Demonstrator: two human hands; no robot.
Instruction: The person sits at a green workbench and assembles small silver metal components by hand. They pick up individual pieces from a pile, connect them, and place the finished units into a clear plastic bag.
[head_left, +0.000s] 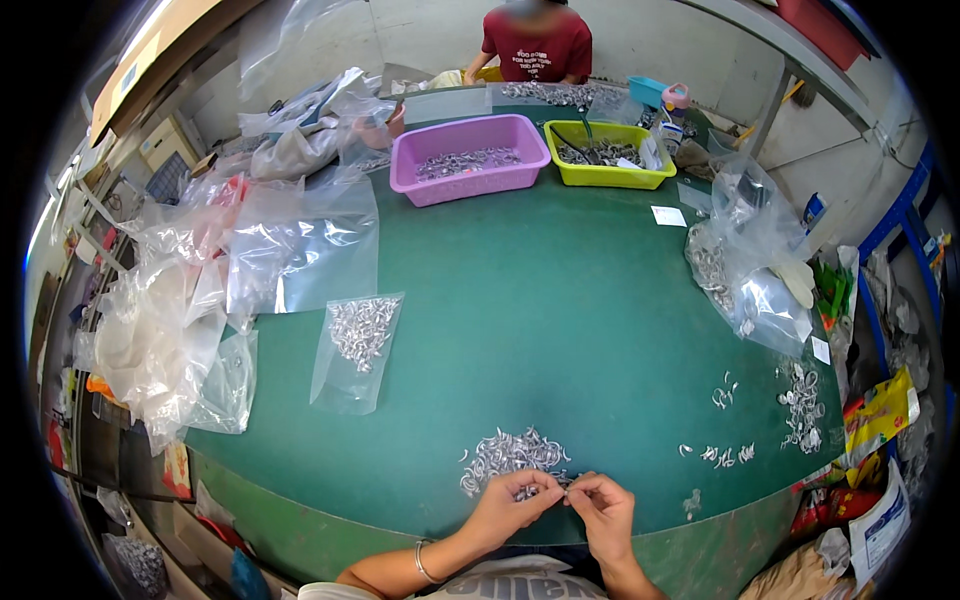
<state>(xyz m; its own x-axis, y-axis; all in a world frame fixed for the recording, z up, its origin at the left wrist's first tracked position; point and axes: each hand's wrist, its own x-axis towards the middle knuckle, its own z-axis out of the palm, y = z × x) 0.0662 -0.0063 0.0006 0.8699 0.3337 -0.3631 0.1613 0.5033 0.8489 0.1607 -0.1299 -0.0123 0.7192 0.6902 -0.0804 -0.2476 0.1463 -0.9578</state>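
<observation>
Left hand and right hand pinched together on small metal ring at near edge of green table. Ring between 2 sets of fingertips, equally near both. Ring pile just beyond left hand.

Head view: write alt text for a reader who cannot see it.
A person's left hand and right hand meet at the near edge of a green table, pinching small metal clips beside a loose pile of clips. A clear bag of clips lies to the left; a purple basket and green basket sit far across.
</observation>
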